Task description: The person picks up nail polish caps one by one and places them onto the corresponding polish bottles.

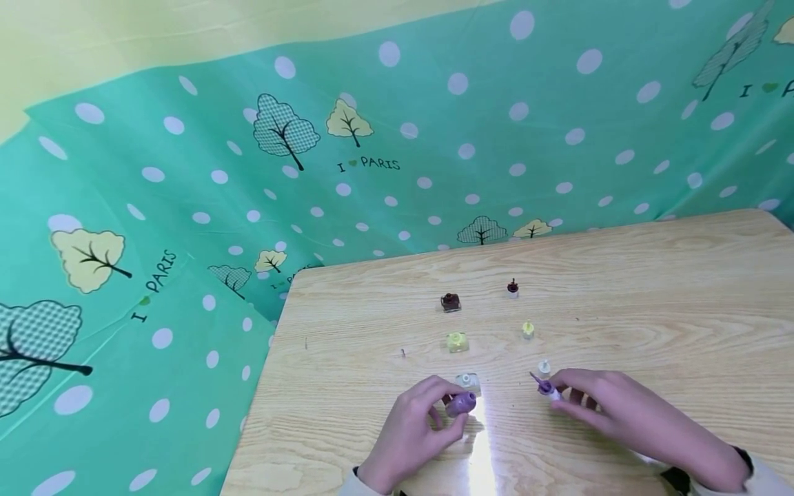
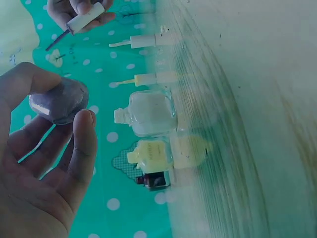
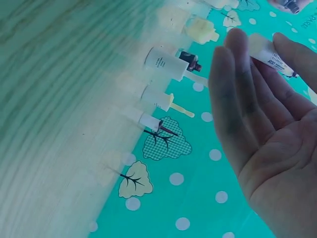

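Observation:
A small purple nail polish bottle (image 1: 461,404), its neck uncapped, is pinched between thumb and fingers of my left hand (image 1: 417,428) above the table. My right hand (image 1: 611,403) holds a white nail polish cap (image 2: 85,18) by its sides, purple brush pointing up and to the left, as the head view shows. Just beyond the left hand stands an uncapped white polish bottle (image 1: 468,382). Behind it are a yellow bottle (image 1: 457,342) and a dark red bottle (image 1: 450,302), both uncapped. Close to the right hand, a white-brush cap (image 1: 544,367) stands brush up.
Farther back on the wooden table (image 1: 651,296) stand a yellow-brush cap (image 1: 528,330) and a dark-red-brush cap (image 1: 512,288), brushes upward. A small dark speck (image 1: 403,353) lies left of the bottles. A green dotted cloth (image 1: 372,186) hangs behind the table.

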The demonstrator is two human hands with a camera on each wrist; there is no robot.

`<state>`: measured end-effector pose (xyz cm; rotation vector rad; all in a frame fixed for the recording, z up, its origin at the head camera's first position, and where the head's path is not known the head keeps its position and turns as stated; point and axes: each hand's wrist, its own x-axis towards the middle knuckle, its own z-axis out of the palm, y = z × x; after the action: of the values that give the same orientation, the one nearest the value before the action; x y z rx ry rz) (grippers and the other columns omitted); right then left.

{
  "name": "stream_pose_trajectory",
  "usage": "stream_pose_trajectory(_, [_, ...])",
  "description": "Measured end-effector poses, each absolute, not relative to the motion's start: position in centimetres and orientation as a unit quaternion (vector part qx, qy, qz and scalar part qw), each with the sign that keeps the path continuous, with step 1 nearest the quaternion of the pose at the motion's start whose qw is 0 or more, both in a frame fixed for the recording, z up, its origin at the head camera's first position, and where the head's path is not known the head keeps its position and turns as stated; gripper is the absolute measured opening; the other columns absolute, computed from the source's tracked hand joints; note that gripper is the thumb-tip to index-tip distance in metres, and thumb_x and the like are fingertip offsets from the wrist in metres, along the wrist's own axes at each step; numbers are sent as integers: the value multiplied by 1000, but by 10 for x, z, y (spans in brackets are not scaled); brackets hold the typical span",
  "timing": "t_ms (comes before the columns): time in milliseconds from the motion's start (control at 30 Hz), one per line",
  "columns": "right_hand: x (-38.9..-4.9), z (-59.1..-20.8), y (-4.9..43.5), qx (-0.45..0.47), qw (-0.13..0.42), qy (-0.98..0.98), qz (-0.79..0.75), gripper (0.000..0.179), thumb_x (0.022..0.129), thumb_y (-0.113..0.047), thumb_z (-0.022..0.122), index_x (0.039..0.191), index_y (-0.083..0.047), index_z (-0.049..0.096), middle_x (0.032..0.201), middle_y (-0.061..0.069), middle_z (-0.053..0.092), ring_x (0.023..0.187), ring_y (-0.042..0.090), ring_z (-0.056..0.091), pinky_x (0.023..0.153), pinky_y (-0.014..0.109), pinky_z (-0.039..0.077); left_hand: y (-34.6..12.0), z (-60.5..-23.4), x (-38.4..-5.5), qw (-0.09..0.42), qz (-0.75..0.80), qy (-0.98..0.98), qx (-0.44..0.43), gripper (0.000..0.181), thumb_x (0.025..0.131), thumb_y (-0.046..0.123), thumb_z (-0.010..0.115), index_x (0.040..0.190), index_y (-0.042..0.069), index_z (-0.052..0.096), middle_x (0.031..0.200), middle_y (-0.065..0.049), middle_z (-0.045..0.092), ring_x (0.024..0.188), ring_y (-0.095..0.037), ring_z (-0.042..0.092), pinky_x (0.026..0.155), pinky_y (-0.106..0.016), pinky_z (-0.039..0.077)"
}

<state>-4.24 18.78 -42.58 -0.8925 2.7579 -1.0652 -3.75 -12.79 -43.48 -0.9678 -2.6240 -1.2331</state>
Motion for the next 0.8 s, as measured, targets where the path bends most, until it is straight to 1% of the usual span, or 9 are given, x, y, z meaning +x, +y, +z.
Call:
stream_pose_trajectory(33, [-43, -425, 188, -288, 33, 893, -345, 14, 95, -24, 68, 108, -19, 68, 85, -20, 64, 73, -9, 53, 55, 19, 48, -128, -434, -38, 44, -403, -858, -315, 27, 84, 8, 75, 109, 14, 67, 102, 5, 68, 80, 0, 61, 61, -5, 49])
stream_pose_trajectory(200, [-43, -419, 186, -277, 18, 902, -332, 12, 94, -26, 68, 106, -26, 67, 84, -22, 60, 72, -10, 51, 54, 18, 45, -127, -431, -42, 55, -397, -860, -316, 23, 84, 9, 76, 106, 10, 68, 100, 3, 69, 76, 0, 61, 60, -5, 49])
stream_pose_trajectory(300, [-41, -417, 185, -281, -15, 902, -327, 13, 93, -24, 70, 105, -28, 67, 82, -24, 56, 70, -10, 48, 54, 16, 42, -127, -427, -44, 63, -388, -861, -322, 23, 84, 9, 76, 106, 10, 68, 100, 2, 69, 73, 0, 61, 60, -4, 48])
stream_pose_trajectory(433, [-40, -416, 181, -297, -71, 895, -326, 18, 89, -19, 74, 102, -29, 66, 81, -27, 49, 68, -11, 44, 53, 12, 38, -127, -425, -47, 69, -381, -863, -323, 23, 84, 10, 77, 106, 9, 69, 99, 1, 71, 71, 0, 61, 62, -4, 49])
stream_pose_trajectory(533, [-40, -415, 180, -302, -96, 890, -327, 21, 87, -16, 76, 99, -29, 66, 81, -28, 45, 66, -11, 41, 53, 8, 35, -127, -424, -48, 68, -379, -868, -314, 22, 84, 12, 78, 104, 8, 70, 98, 0, 72, 71, 0, 61, 63, -5, 49])
stream_pose_trajectory(667, [-40, -414, 178, -300, -108, 887, -333, 22, 85, -13, 77, 97, -29, 67, 80, -28, 44, 64, -11, 39, 53, 5, 32, -126, -424, -48, 69, -375, -871, -309, 23, 84, 16, 79, 104, 8, 71, 98, 0, 73, 71, -1, 62, 64, -5, 50])
stream_pose_trajectory(800, [-40, -412, 174, -297, -110, 887, -337, 21, 86, -15, 77, 96, -30, 68, 80, -27, 43, 62, -11, 38, 53, 4, 31, -126, -424, -49, 82, -361, -871, -323, 23, 84, 18, 79, 104, 9, 72, 97, 2, 72, 74, 0, 60, 66, -5, 48])
